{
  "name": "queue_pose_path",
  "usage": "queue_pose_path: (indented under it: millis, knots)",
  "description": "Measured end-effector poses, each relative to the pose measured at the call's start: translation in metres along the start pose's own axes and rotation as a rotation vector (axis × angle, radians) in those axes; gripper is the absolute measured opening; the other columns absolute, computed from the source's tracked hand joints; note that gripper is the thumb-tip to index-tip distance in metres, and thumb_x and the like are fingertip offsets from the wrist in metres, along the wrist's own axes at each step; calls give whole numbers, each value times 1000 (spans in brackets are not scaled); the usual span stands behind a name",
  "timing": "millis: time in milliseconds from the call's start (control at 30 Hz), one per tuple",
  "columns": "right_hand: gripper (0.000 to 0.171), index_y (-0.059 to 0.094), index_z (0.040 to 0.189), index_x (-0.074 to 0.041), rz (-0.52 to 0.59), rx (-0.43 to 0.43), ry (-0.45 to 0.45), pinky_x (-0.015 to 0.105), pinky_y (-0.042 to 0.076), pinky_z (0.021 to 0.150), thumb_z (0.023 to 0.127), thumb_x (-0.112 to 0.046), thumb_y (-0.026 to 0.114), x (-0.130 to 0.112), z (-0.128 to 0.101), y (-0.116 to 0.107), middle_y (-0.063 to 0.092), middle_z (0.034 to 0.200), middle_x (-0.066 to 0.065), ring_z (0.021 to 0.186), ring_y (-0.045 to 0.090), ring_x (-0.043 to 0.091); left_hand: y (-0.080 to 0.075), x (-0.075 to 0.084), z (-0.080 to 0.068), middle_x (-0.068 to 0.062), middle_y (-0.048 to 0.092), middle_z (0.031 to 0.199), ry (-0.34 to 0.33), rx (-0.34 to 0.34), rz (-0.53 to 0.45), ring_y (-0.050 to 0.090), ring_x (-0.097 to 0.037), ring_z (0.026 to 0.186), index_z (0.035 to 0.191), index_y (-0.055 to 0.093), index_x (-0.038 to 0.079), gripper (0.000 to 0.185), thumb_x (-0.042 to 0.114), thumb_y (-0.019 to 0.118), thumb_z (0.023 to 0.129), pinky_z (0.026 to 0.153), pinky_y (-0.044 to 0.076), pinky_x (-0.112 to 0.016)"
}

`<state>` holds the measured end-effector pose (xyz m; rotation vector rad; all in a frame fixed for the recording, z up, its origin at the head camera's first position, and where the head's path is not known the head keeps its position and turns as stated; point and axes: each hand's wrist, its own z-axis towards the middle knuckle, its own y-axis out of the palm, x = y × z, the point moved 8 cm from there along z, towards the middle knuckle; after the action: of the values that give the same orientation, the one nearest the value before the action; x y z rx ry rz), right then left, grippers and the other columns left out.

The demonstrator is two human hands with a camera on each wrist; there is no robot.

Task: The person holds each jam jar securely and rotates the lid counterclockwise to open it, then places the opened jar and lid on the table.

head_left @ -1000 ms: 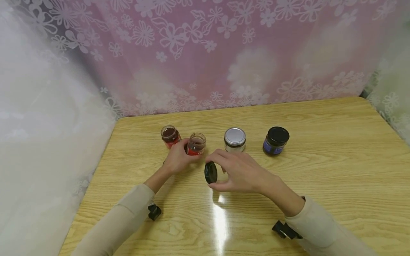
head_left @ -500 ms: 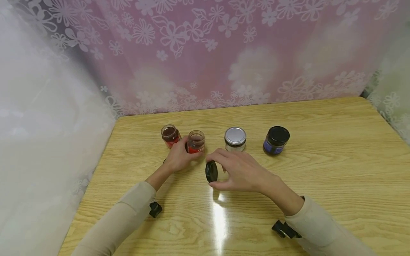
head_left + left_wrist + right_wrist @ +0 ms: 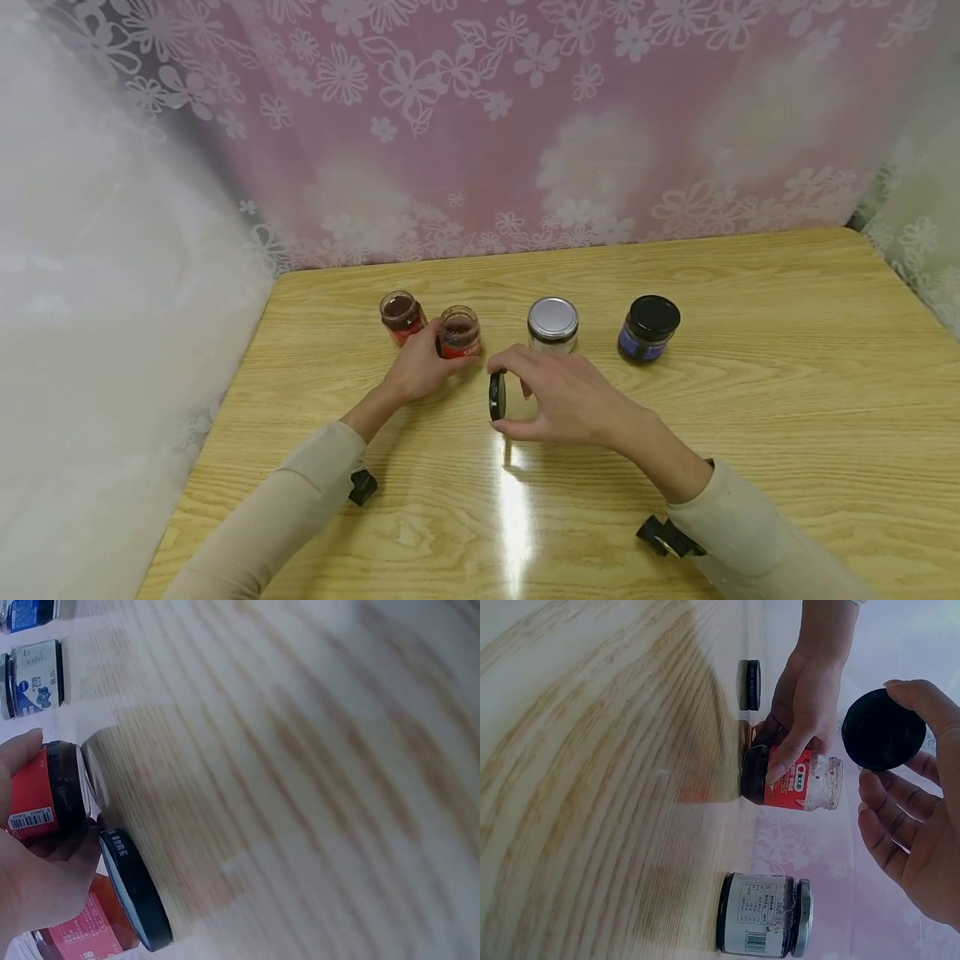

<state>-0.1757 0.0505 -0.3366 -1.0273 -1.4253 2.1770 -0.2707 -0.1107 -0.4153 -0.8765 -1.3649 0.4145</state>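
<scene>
black lid (image 3: 497,396) is pinched on edge by the right hand (image 3: 566,400), just right of the open jar (image 3: 459,332) that the left hand (image 3: 418,371) grips on the table (image 3: 750,400).

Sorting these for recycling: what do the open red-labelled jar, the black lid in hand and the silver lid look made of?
The open red-labelled jar looks like clear glass: its upper wall is see-through. The black round lid is matte, metal or plastic; unclear. The silver lid looks like brushed metal, with a pale sheen.

No label text on the jars (image 3: 791,780) is sharp enough to read.
</scene>
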Motion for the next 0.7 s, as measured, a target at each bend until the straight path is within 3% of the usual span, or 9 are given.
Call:
queue_pose_path:
  millis: [700]
  knots:
    - [52,55,120,-24,25,11,41,25,40,52,78,-50,72,7,-1,0,53,86,-14,73,50,1,2,-1,0,-9,60,118,-24,18,28,58,-24,106,133,46,7,71,47,74,81,87,47,-42]
